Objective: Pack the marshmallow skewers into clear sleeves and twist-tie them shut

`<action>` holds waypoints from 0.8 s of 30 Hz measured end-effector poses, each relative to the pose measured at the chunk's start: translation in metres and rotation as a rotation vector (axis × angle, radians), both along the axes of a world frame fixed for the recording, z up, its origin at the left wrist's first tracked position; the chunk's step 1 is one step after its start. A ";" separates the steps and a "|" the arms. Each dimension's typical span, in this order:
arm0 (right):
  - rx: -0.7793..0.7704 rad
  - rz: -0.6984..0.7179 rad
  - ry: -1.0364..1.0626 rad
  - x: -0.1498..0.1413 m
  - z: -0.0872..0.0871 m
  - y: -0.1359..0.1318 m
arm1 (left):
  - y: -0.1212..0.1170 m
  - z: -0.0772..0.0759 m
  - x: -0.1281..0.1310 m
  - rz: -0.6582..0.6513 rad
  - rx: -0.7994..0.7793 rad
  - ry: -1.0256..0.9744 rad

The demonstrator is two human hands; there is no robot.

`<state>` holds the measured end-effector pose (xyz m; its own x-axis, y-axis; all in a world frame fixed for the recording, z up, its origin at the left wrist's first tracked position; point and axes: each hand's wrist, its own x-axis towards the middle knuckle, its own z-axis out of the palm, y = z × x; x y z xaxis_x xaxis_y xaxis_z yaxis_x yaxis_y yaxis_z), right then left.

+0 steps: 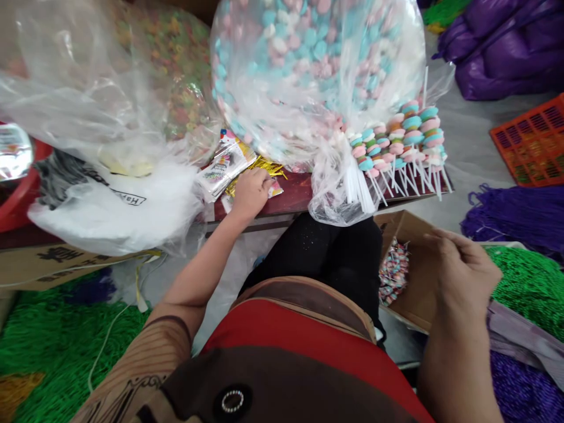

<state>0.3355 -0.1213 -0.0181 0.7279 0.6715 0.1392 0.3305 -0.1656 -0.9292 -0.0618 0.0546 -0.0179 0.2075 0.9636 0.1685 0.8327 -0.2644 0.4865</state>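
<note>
My left hand [251, 191] rests on the table's front edge, its fingers bent and pressed together over gold twist ties [264, 167] and a small printed packet [275, 188]. Whatever is between those fingertips is hidden. Just behind lies a stack of silvery printed wrappers [227, 164]. Over the side of a cardboard box [414, 267] on the right, my right hand [465, 273] is held with loosely bent fingers and nothing visible in them. Small wrapped sweets [394, 273] lie inside that box.
A big clear bag of pink, blue and white candies [308, 64] fills the table's back. Right of it stand candy skewers [412, 132] and white sticks [356, 188]. A white bag [118, 205] lies left. An orange crate [533, 141] and green strands [529, 288] sit on the right.
</note>
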 end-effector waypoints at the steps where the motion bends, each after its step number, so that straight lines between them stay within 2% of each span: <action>1: -0.008 0.002 0.039 -0.023 0.009 0.007 | -0.002 0.001 -0.001 -0.001 0.033 -0.089; 4: -0.034 0.328 0.193 -0.092 0.036 0.029 | -0.015 0.007 0.002 -0.053 0.193 -0.321; 6: -0.089 0.532 0.216 -0.129 0.048 0.046 | -0.027 0.011 0.013 -0.122 0.284 -0.387; 9: -0.127 0.771 0.367 -0.165 0.051 0.074 | -0.042 0.016 0.036 -0.251 0.344 -0.363; 11: -0.148 0.863 0.495 -0.175 0.048 0.087 | -0.049 0.019 0.049 -0.317 0.318 -0.321; 13: -0.150 0.894 0.621 -0.178 0.045 0.094 | -0.051 0.023 0.055 -0.366 0.215 -0.318; 15: -0.129 0.860 0.686 -0.177 0.044 0.094 | -0.051 0.028 0.053 -0.423 0.042 -0.403; 18: -0.102 0.745 0.643 -0.171 0.043 0.089 | -0.046 0.038 0.041 -0.497 -0.293 -0.614; 21: -0.070 0.659 0.552 -0.166 0.044 0.087 | -0.040 0.046 0.028 -0.463 -0.572 -0.671; 24: -0.022 0.671 0.499 -0.162 0.042 0.087 | -0.036 0.050 0.022 -0.385 -0.658 -0.662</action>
<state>0.1734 -0.0346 0.0239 0.1450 0.9831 -0.1122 -0.0843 -0.1007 -0.9913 -0.0395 0.0186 0.0319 0.5817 0.7935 -0.1786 0.2570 0.0290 0.9660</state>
